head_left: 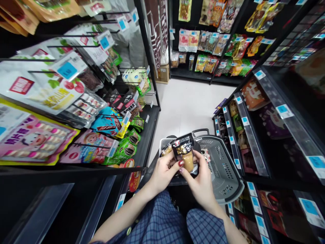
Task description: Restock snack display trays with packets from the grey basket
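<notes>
Both sides of a small clear plastic packet [185,151] with black printed header and tan contents are gripped by fingers, the left side by the bare left hand [164,172], the right side by the bare right hand [201,177], so neither is nearer. Between them, its long axis runs away from the body, header end pointing forward and slightly left. Beyond are a grey perforated plastic basket [230,179] and pale floor [189,98].
</notes>
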A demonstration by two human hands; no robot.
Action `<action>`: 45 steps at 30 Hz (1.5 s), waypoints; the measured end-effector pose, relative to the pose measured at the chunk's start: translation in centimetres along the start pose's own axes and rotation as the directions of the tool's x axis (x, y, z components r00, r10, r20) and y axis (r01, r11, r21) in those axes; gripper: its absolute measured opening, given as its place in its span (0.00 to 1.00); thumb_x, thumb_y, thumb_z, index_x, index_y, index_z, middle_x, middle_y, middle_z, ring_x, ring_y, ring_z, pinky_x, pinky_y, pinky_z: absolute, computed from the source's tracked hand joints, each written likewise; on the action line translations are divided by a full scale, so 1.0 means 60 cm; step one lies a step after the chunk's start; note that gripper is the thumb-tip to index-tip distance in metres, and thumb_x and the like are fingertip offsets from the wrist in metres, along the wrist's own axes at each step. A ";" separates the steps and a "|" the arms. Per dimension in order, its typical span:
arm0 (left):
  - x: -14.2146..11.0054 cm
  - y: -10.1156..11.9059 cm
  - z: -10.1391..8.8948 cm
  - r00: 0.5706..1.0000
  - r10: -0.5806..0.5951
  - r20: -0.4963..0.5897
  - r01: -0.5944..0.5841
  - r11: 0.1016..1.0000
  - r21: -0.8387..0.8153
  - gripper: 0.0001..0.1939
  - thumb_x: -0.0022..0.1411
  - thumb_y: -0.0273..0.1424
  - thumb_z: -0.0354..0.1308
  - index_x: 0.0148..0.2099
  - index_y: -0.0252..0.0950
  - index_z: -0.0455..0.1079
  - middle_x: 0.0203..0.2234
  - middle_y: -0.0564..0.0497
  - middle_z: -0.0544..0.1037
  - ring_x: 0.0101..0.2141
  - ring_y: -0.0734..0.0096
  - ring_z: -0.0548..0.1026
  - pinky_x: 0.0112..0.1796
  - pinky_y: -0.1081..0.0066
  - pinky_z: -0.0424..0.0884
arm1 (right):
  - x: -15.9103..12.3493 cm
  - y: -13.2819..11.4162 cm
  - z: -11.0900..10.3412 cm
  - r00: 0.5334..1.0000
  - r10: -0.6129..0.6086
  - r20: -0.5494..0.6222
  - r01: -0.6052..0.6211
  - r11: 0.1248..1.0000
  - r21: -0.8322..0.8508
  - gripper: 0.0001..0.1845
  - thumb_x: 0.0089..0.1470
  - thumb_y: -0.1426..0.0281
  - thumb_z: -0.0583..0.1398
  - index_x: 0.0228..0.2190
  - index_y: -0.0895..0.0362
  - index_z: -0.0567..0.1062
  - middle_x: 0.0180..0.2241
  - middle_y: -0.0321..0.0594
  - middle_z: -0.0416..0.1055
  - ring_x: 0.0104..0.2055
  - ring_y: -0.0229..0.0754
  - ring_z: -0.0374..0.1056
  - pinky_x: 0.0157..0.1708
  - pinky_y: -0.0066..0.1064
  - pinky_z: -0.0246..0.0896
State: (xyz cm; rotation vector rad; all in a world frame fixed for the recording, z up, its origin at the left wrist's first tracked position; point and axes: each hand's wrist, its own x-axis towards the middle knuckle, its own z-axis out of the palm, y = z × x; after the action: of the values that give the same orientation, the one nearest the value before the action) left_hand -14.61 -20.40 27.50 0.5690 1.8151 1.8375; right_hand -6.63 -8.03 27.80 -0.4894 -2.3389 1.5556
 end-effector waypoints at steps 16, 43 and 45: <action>-0.005 -0.008 0.002 0.992 -0.070 -0.104 0.086 0.982 0.168 0.16 0.64 0.42 0.46 0.31 0.36 0.56 0.21 0.56 0.62 0.22 0.77 0.60 0.23 0.76 0.57 | 0.009 0.010 -0.007 0.973 0.069 0.219 -0.160 0.887 0.434 0.13 0.57 0.62 0.55 0.25 0.56 0.63 0.23 0.31 0.58 0.25 0.33 0.53 0.25 0.24 0.50; -0.004 0.011 0.006 0.991 -0.036 -0.131 0.066 0.971 0.232 0.16 0.64 0.40 0.47 0.27 0.37 0.52 0.16 0.59 0.57 0.17 0.81 0.56 0.19 0.77 0.52 | 0.020 0.016 -0.005 0.970 0.068 0.234 -0.174 0.865 0.471 0.14 0.55 0.62 0.56 0.24 0.56 0.62 0.22 0.31 0.56 0.24 0.33 0.52 0.25 0.24 0.51; -0.004 0.009 0.005 0.992 -0.022 -0.127 0.053 0.969 0.242 0.16 0.64 0.39 0.47 0.27 0.37 0.51 0.16 0.59 0.57 0.17 0.81 0.56 0.20 0.77 0.52 | 0.019 0.015 -0.005 0.971 0.062 0.232 -0.167 0.870 0.465 0.14 0.56 0.62 0.56 0.24 0.56 0.62 0.22 0.31 0.57 0.24 0.33 0.52 0.24 0.23 0.51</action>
State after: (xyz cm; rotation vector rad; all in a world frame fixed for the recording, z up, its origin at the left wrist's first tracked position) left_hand -14.30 -20.30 28.04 0.5138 2.1390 1.6673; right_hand -7.41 -6.94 27.12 -0.3591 -1.9670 2.2557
